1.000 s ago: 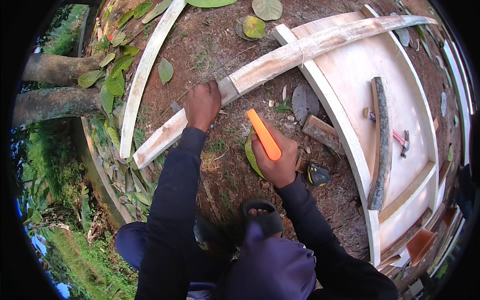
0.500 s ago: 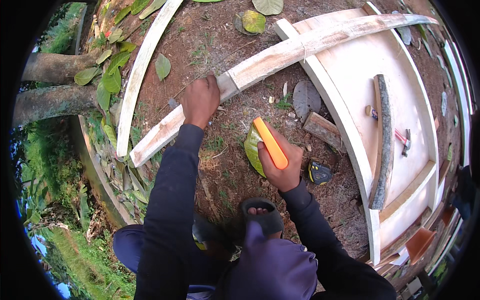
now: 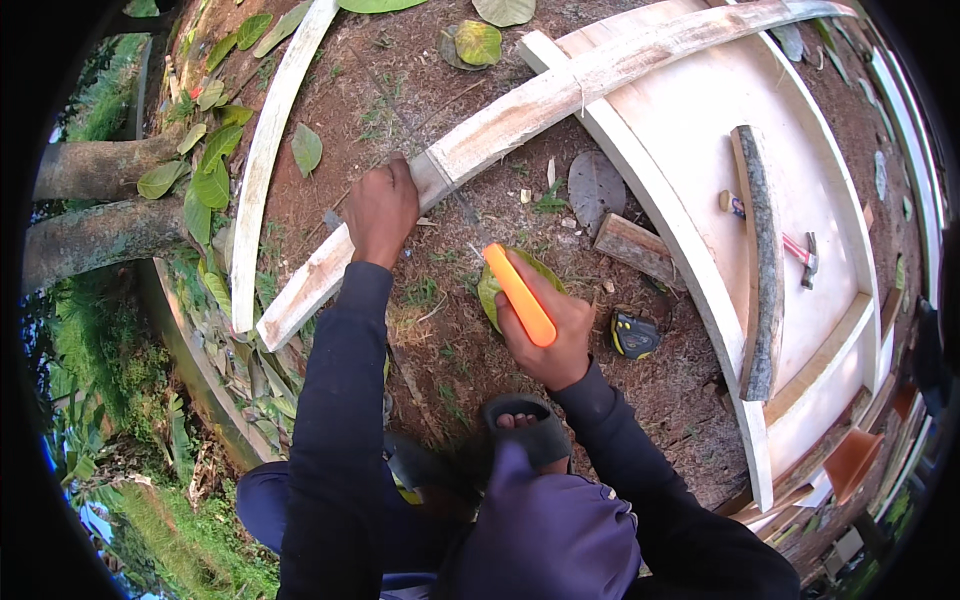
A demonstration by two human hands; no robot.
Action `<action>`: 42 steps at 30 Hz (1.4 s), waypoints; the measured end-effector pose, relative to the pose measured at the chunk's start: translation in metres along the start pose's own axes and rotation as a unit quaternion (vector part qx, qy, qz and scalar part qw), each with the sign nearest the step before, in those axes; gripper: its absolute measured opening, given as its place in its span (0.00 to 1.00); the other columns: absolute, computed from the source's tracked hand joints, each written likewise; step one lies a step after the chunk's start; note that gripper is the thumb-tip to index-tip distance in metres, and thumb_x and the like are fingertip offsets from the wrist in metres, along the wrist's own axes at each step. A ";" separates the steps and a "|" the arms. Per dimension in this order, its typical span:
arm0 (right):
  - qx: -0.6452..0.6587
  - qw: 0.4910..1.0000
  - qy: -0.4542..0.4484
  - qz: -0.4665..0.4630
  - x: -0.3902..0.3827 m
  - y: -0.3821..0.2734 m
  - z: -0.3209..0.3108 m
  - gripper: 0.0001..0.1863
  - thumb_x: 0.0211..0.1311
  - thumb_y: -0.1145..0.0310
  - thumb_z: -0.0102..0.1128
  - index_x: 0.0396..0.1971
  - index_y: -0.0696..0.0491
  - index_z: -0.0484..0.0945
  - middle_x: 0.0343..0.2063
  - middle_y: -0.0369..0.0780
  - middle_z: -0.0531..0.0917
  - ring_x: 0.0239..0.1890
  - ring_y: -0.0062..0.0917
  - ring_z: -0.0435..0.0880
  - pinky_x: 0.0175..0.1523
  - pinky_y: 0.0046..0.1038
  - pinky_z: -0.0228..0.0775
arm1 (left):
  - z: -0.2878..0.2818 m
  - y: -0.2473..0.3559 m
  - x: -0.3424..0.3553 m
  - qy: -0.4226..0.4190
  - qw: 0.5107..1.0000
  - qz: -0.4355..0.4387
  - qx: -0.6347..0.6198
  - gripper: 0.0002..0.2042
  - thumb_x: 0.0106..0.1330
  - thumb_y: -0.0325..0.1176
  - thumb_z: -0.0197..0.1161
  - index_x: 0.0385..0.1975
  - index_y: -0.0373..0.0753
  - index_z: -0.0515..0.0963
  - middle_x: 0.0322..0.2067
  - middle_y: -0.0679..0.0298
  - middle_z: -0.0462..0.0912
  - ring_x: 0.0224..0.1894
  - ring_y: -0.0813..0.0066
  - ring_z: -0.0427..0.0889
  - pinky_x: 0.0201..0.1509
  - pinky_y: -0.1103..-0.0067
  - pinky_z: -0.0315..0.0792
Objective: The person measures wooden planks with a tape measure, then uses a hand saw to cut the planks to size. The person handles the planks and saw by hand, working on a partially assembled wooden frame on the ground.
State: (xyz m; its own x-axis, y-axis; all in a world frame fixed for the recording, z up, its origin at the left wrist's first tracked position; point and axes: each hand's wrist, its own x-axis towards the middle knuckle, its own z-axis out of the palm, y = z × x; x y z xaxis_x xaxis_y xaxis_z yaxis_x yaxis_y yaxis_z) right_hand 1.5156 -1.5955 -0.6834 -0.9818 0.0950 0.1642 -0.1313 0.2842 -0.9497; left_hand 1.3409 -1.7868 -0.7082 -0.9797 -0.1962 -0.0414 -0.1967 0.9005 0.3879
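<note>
A long pale wooden bar (image 3: 525, 112) slants from the lower left up to the far right, its far part lying across a wooden frame (image 3: 655, 180). My left hand (image 3: 382, 212) is closed over the bar toward its near end. In my right hand (image 3: 556, 335) is the orange handle of a handsaw (image 3: 519, 297). Its thin blade, seen nearly edge-on, crosses the bar just right of my left hand, at a dark line on the wood. How deep the blade sits in the wood I cannot tell.
Inside the frame lie a bark-covered piece of wood (image 3: 762, 270) and a hammer (image 3: 806, 258). A tape measure (image 3: 635, 335) and a short wood block (image 3: 640, 250) rest on the soil. Another pale strip (image 3: 270, 160) lies left, near tree trunks (image 3: 105, 225).
My right hand and the saw handle have shifted slightly left, and the blade now shows as a thin line. My left hand stays on the bar; the whole view has shifted a little.
</note>
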 end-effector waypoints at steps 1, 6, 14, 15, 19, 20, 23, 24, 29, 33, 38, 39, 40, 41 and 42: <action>-0.036 0.999 -0.005 -0.002 -0.037 0.004 -0.020 0.29 0.55 0.78 0.69 0.60 0.63 0.78 0.45 0.53 0.88 0.36 0.36 0.93 0.42 0.31 0.84 | 0.001 0.002 0.003 0.007 1.000 0.005 -0.004 0.30 0.76 0.51 0.49 0.27 0.26 0.82 0.28 0.33 0.81 0.36 0.32 0.83 0.43 0.50 0.72; -0.092 0.990 -0.073 0.081 -0.112 -0.031 -0.077 0.27 0.55 0.78 0.64 0.59 0.64 0.79 0.44 0.51 0.89 0.37 0.34 0.93 0.45 0.29 0.84 | 0.005 -0.004 -0.009 0.020 1.000 0.017 0.008 0.30 0.76 0.51 0.49 0.26 0.26 0.82 0.27 0.33 0.80 0.35 0.31 0.82 0.42 0.50 0.71; -0.041 0.999 -0.009 0.002 0.039 -0.022 0.008 0.28 0.56 0.75 0.68 0.60 0.61 0.78 0.37 0.51 0.88 0.33 0.43 0.90 0.40 0.34 0.82 | 0.000 0.002 -0.012 0.001 1.000 -0.005 0.019 0.29 0.77 0.48 0.47 0.27 0.28 0.85 0.29 0.35 0.83 0.36 0.32 0.84 0.48 0.50 0.76; -0.038 0.999 -0.020 0.008 0.024 -0.024 -0.003 0.29 0.56 0.76 0.68 0.60 0.61 0.78 0.38 0.51 0.88 0.33 0.42 0.91 0.41 0.34 0.83 | -0.001 0.000 -0.008 0.009 1.000 -0.006 0.018 0.29 0.77 0.48 0.47 0.27 0.29 0.85 0.29 0.35 0.83 0.36 0.33 0.84 0.48 0.50 0.76; -0.097 0.991 -0.076 0.046 -0.091 -0.039 -0.086 0.30 0.55 0.78 0.67 0.62 0.63 0.77 0.45 0.51 0.89 0.39 0.35 0.93 0.45 0.31 0.84 | 0.000 0.005 -0.008 0.023 1.000 -0.007 0.020 0.30 0.77 0.52 0.45 0.28 0.29 0.84 0.30 0.35 0.82 0.38 0.32 0.83 0.47 0.50 0.73; -0.080 0.992 -0.079 0.060 -0.090 -0.043 -0.085 0.30 0.55 0.78 0.67 0.61 0.63 0.77 0.45 0.51 0.89 0.39 0.35 0.93 0.45 0.30 0.84 | -0.001 0.006 -0.009 0.022 0.999 -0.014 0.028 0.30 0.77 0.52 0.45 0.27 0.30 0.84 0.30 0.35 0.82 0.38 0.32 0.83 0.47 0.50 0.73; -0.040 0.996 -0.046 0.059 -0.045 -0.046 -0.059 0.29 0.55 0.77 0.68 0.60 0.61 0.78 0.42 0.51 0.89 0.36 0.38 0.92 0.42 0.32 0.84 | 0.000 0.013 -0.013 0.029 0.999 -0.008 0.031 0.30 0.77 0.52 0.45 0.27 0.30 0.84 0.28 0.37 0.82 0.36 0.32 0.83 0.45 0.50 0.74; -0.018 0.999 -0.017 0.042 -0.011 -0.037 -0.032 0.29 0.55 0.76 0.69 0.60 0.61 0.78 0.40 0.52 0.89 0.34 0.41 0.92 0.40 0.33 0.83 | 0.002 0.013 -0.016 0.031 0.999 0.000 0.029 0.30 0.77 0.52 0.45 0.27 0.30 0.84 0.28 0.37 0.82 0.35 0.32 0.83 0.44 0.50 0.74; -0.014 0.999 0.032 -0.036 0.064 -0.026 0.019 0.21 0.61 0.73 0.67 0.55 0.60 0.81 0.27 0.51 0.85 0.25 0.37 0.88 0.32 0.31 0.77 | 0.006 0.007 -0.018 0.049 0.998 0.020 -0.014 0.30 0.77 0.51 0.47 0.27 0.29 0.84 0.26 0.37 0.82 0.33 0.33 0.83 0.42 0.50 0.74; -0.053 0.998 -0.038 0.016 -0.065 -0.011 -0.057 0.27 0.57 0.76 0.68 0.60 0.63 0.78 0.40 0.49 0.90 0.35 0.34 0.93 0.42 0.29 0.84 | 0.000 -0.002 -0.009 0.020 0.999 -0.009 0.025 0.30 0.76 0.52 0.48 0.28 0.29 0.84 0.27 0.36 0.82 0.35 0.32 0.83 0.42 0.51 0.73; -0.060 0.996 -0.032 0.052 -0.068 -0.019 -0.055 0.28 0.58 0.73 0.69 0.59 0.62 0.79 0.42 0.47 0.90 0.35 0.34 0.93 0.41 0.29 0.84 | 0.005 0.004 -0.010 0.013 0.999 -0.011 0.028 0.30 0.76 0.52 0.48 0.28 0.29 0.84 0.31 0.35 0.82 0.39 0.32 0.83 0.45 0.51 0.73; -0.026 0.999 -0.005 0.043 -0.031 -0.011 -0.028 0.28 0.58 0.72 0.69 0.60 0.61 0.79 0.42 0.47 0.90 0.34 0.35 0.93 0.41 0.30 0.84 | 0.005 0.006 -0.008 0.007 1.000 -0.009 0.023 0.29 0.76 0.51 0.48 0.28 0.29 0.84 0.31 0.35 0.83 0.39 0.32 0.83 0.47 0.50 0.73; -0.029 0.999 0.009 0.010 0.012 -0.007 0.000 0.25 0.59 0.74 0.67 0.59 0.61 0.80 0.39 0.47 0.90 0.32 0.32 0.92 0.40 0.28 0.82 | 0.004 0.004 -0.007 0.001 1.000 -0.008 0.017 0.29 0.76 0.51 0.48 0.29 0.29 0.85 0.31 0.34 0.83 0.38 0.32 0.84 0.48 0.50 0.74; -0.035 0.999 0.024 -0.023 0.044 0.000 0.017 0.23 0.61 0.76 0.65 0.58 0.61 0.81 0.37 0.48 0.90 0.30 0.28 0.91 0.39 0.26 0.80 | 0.008 0.006 -0.003 -0.007 1.000 -0.004 0.009 0.29 0.76 0.50 0.49 0.29 0.28 0.85 0.31 0.34 0.83 0.38 0.32 0.84 0.50 0.50 0.75; -0.019 1.000 0.018 -0.014 0.050 -0.001 0.020 0.24 0.60 0.76 0.67 0.58 0.61 0.80 0.39 0.48 0.90 0.32 0.31 0.91 0.40 0.27 0.81 | 0.004 0.003 -0.005 -0.020 1.000 -0.018 -0.003 0.29 0.76 0.50 0.49 0.29 0.28 0.85 0.31 0.34 0.83 0.39 0.32 0.84 0.50 0.50 0.75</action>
State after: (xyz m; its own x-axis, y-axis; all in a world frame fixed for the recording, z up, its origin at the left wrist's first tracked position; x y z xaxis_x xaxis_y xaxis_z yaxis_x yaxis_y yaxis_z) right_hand 1.4642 -1.6104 -0.6802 -0.9724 0.1200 0.2002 -0.1525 0.3223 -0.9343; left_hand 1.3452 -1.7811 -0.7106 -0.9727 -0.2128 -0.0923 -0.2320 0.8907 0.3909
